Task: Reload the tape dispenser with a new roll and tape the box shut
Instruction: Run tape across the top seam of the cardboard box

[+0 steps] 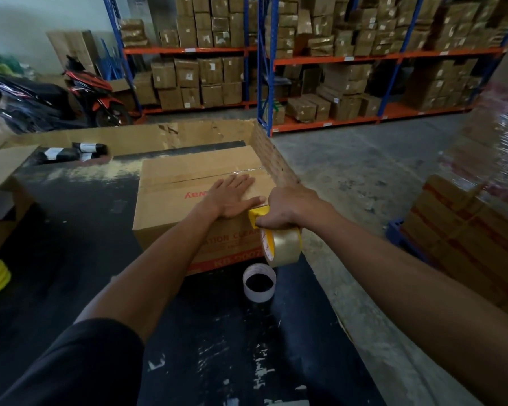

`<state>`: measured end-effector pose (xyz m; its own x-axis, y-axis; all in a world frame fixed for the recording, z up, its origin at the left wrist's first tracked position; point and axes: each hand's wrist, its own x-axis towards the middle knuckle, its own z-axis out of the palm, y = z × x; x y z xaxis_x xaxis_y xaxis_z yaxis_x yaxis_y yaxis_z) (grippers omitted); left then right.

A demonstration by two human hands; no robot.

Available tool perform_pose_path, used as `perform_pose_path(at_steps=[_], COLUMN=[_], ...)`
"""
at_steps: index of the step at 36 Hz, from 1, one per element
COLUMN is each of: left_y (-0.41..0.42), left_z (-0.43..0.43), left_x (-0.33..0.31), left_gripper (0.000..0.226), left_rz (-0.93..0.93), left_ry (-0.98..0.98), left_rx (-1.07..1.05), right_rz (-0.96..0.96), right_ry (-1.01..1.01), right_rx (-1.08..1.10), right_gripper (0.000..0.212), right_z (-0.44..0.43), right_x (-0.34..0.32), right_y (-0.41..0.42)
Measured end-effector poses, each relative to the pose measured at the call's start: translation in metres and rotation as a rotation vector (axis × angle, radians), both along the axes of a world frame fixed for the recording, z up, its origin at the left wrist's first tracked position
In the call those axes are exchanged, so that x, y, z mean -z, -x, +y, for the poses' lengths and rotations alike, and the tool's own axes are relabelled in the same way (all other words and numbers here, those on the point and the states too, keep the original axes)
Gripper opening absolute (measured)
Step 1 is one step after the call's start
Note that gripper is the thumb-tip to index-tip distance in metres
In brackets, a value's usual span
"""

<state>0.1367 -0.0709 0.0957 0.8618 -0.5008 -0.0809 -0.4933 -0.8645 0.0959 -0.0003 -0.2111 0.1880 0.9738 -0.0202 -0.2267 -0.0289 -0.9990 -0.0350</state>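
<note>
Both hands: left hand (232, 197) flattens box (194, 186), right hand (291, 208) grips dispenser (258, 215).

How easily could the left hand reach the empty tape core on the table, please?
Probably yes: the left hand lies flat on the box, and the empty core stands uncovered in front of the box, with nothing between.
</note>
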Motion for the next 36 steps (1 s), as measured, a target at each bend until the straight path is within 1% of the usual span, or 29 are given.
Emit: perform_pose_path(at_steps=[2, 3, 5, 6, 8, 10, 12, 15, 17, 19, 21, 23, 26, 28, 30, 32, 34, 36], left_y=[0.000, 0.000, 0.000, 0.000, 0.001, 0.002, 0.003, 0.004, 0.006, 0.012, 0.016, 0.018, 0.025, 0.032, 0.042, 0.052, 0.061, 0.072], left_z=[0.000, 0.001, 0.002, 0.002, 0.001, 0.002, 0.003, 0.005, 0.006, 0.008, 0.012, 0.017, 0.021, 0.023, 0.025, 0.032, 0.040, 0.050], left_x=[-0.001, -0.002, -0.001, 0.001, 0.001, 0.000, 0.001, 0.005, 0.003, -0.002, -0.003, -0.005, -0.006, -0.006, -0.006, -0.004, 0.002, 0.006], left_gripper=[0.081, 0.081, 0.082, 0.083, 0.084, 0.084, 0.085, 0.089, 0.091, 0.087, 0.075, 0.058, 0.026, 0.013, 0.012, 0.022, 0.034, 0.037], left_rz=[-0.009, -0.017, -0.021, -0.019, -0.033, -0.045, -0.072, -0.079, -0.095, -0.079, -0.059, -0.120, -0.284, -0.359, -0.370, -0.365, -0.354, -0.320], left_ry=[-0.002, -0.003, 0.002, 0.010, 0.010, 0.023, 0.043, 0.120, 0.211, 0.365, 0.592, 0.788, 0.891, 0.904, 0.915, 0.936, 0.942, 0.935], left_rx=[0.003, 0.002, 0.005, 0.007, 0.014, 0.015, 0.014, 0.015, 0.006, 0.004, -0.023, -0.057, -0.080, -0.072, -0.070, -0.076, -0.074, -0.069], right_rz=[0.019, 0.055, 0.203, 0.296, 0.419, 0.455, 0.446, 0.441, 0.409, 0.392, 0.406, 0.409, 0.378, 0.361, 0.354, 0.341, 0.310, 0.291], right_ry=[-0.056, -0.122, -0.279, -0.319, -0.332, -0.366, -0.405, -0.436, -0.467, -0.504, -0.536, -0.558, -0.532, -0.487, -0.479, -0.494, -0.495, -0.505], right_rx=[0.026, 0.048, 0.122, 0.147, 0.150, 0.152, 0.145, 0.104, 0.083, 0.063, 0.044, 0.029, -0.016, -0.087, -0.131, -0.155, -0.210, -0.262], right_gripper=[0.051, 0.049, 0.042, 0.037, 0.030, 0.037, 0.042, 0.032, 0.028, 0.029, 0.031, 0.033, 0.034, 0.042, 0.049, 0.055, 0.056, 0.057], right_z=[0.000, -0.003, -0.014, -0.019, -0.026, -0.031, -0.036, -0.045, -0.050, -0.053, -0.054, -0.053, -0.048, -0.045, -0.042, -0.038, -0.035, -0.031], right_x=[-0.004, -0.007, -0.003, 0.004, 0.030, 0.047, 0.044, 0.034, 0.033, 0.037, 0.039, 0.040, 0.040, 0.040, 0.041, 0.041, 0.041, 0.043], right_y=[-0.003, -0.007, -0.013, -0.014, -0.016, -0.017, -0.019, -0.021, -0.023, -0.023, -0.021, -0.017, -0.013, -0.013, -0.012, -0.011, -0.011, -0.012])
